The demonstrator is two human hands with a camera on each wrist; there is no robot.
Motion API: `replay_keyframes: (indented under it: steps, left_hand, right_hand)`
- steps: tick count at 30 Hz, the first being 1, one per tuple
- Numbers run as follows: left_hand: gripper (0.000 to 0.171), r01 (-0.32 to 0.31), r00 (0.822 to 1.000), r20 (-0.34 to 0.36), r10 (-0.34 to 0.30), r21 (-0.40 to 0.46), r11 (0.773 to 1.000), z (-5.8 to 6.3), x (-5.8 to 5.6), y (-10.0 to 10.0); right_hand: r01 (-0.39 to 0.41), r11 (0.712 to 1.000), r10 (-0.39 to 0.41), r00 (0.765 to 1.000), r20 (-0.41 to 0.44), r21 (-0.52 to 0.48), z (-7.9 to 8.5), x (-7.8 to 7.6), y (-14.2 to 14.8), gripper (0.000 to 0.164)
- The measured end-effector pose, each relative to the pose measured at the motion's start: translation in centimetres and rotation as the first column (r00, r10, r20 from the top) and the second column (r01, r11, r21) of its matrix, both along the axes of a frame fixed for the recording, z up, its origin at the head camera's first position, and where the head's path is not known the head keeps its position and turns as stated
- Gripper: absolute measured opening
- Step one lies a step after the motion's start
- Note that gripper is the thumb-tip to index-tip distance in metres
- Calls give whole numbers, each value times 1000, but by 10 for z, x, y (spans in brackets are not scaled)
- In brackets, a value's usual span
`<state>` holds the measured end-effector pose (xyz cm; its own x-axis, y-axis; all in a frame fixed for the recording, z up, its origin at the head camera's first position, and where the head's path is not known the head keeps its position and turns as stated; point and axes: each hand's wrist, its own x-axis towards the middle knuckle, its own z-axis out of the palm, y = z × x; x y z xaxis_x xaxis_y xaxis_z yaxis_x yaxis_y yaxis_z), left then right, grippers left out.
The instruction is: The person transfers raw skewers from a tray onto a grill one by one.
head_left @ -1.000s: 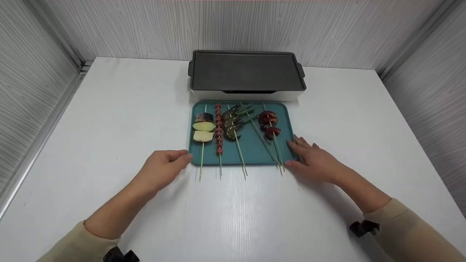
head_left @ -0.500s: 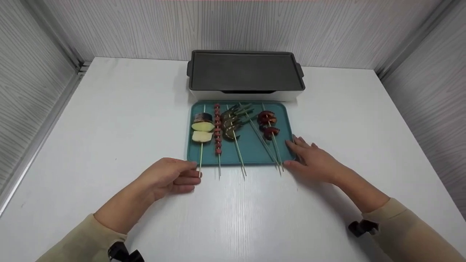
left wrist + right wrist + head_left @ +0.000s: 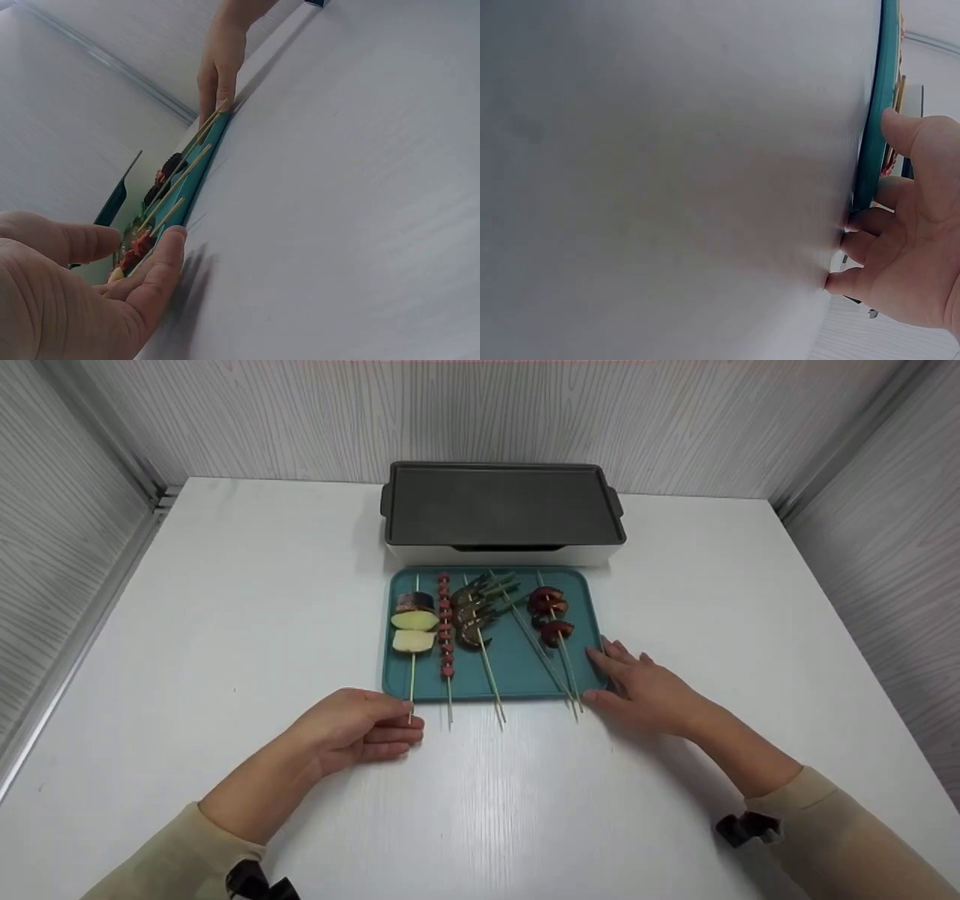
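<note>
Wood-grain panel (image 3: 67, 547) stands along the left side of the white surface (image 3: 457, 817). A beige left sleeve (image 3: 176, 855) comes up from the bottom edge, a small black device at its cuff. Beyond it the left hand (image 3: 349, 731) is at the tray's near left corner, thumb above and fingers below the bare end of the vegetable skewer (image 3: 414, 621); they stand apart with the stick between them, and whether they touch it I cannot tell.

That skewer, with one dark-skinned chunk and two pale slices, lies leftmost on the teal tray (image 3: 517, 684), which sits on the surface. Just right of it is the skewer of small red pieces (image 3: 446, 636), then the prawn skewer (image 3: 472, 622), slightly slanted. Behind the tray stands the griddle (image 3: 495, 502), dark plate over white base. Next comes the green-topped skewer (image 3: 529, 636), running diagonally, its lower end close to that of the glossy reddish-brown skewer (image 3: 556, 631), rightmost. All the sticks overhang the near rim.

The right hand (image 3: 645, 697) touches the tray's near right corner, fingers spread, thumb at the near edge and forefinger at the right rim. A beige right sleeve (image 3: 840, 832) follows, then the right-hand panel (image 3: 885, 555).
</note>
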<state>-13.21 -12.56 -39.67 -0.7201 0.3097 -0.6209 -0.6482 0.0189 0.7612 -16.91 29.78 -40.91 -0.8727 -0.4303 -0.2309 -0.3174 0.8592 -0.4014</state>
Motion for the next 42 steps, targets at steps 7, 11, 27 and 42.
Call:
replay_keyframes:
  steps: [7, 11, 27, 42]
  left_hand:
    - [44, -29, 1000, 6, 29, 17, 999, -4, -2, -2]
    - [46, -30, 1000, -2, 30, 17, 999, -3, -4, -2]
    - [42, -44, 994, -98, 44, -1, 999, 8, 1, -10]
    - [48, -90, 972, -224, 75, -60, 994, 48, -13, -30]
  right_hand:
    - [3, 1000, -3, 1000, 1, 6, 0, 0, 0, 81]
    - [5, 1000, -5, 1000, 3, 3, 0, 0, 0, 80]
    - [4, 1000, -4, 1000, 10, -10, 0, -1, -1, 84]
    - [14, 1000, -14, 1000, 6, 1, -1, -1, -1, 80]
